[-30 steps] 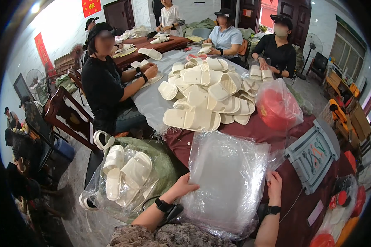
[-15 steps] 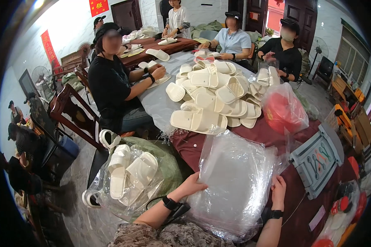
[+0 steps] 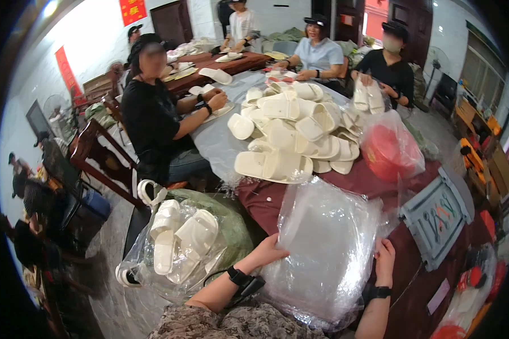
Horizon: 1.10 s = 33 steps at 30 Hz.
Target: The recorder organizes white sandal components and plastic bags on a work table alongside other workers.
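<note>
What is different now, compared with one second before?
The masked co-worker has tipped the pair of slippers more upright. The left hand stays on the left edge of the clear plastic; the right hand stays by its right edge. The slipper pile looks unchanged.

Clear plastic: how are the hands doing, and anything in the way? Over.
Left hand gripping left edge. Right hand at right edge, grip unclear. Clear plastic spread between them. Slipper pile beyond, not on it.

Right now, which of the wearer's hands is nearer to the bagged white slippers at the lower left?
The left. The left hand is just right of the bagged white slippers, at the clear plastic stack's left edge; the right hand is beyond, by its right edge.
</note>
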Motion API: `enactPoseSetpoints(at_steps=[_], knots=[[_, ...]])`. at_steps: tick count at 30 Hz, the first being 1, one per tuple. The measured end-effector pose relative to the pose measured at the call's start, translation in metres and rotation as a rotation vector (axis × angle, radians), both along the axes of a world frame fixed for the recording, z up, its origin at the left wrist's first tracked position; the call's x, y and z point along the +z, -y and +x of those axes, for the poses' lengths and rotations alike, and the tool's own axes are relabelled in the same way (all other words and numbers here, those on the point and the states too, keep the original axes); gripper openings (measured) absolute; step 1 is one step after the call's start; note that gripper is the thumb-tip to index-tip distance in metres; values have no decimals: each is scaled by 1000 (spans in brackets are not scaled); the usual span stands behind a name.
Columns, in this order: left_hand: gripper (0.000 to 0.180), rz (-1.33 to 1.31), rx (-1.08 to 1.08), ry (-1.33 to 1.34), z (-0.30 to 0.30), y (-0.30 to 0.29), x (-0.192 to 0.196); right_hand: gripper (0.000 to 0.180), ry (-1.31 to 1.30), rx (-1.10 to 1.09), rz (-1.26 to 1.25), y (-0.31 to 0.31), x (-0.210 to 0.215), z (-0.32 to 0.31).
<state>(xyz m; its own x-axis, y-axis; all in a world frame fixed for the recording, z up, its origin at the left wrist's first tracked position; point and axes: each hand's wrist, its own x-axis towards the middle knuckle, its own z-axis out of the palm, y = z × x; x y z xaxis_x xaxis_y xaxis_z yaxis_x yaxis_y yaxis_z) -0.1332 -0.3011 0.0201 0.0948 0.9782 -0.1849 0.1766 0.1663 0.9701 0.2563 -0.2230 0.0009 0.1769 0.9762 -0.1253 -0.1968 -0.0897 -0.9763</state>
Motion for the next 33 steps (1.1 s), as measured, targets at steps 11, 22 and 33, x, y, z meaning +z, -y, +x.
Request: enactPoseSetpoints(at_steps=[11,22,33], knots=[[43,-95,31,77,9,-16,7,8,-68,18,14,-12,6,1],[46,-46,6,52,3,-5,-8,7,-193,-34,5,6,5,-1],[51,18,15,-55,0,-9,-21,37,245,-28,143,1,3,3]])
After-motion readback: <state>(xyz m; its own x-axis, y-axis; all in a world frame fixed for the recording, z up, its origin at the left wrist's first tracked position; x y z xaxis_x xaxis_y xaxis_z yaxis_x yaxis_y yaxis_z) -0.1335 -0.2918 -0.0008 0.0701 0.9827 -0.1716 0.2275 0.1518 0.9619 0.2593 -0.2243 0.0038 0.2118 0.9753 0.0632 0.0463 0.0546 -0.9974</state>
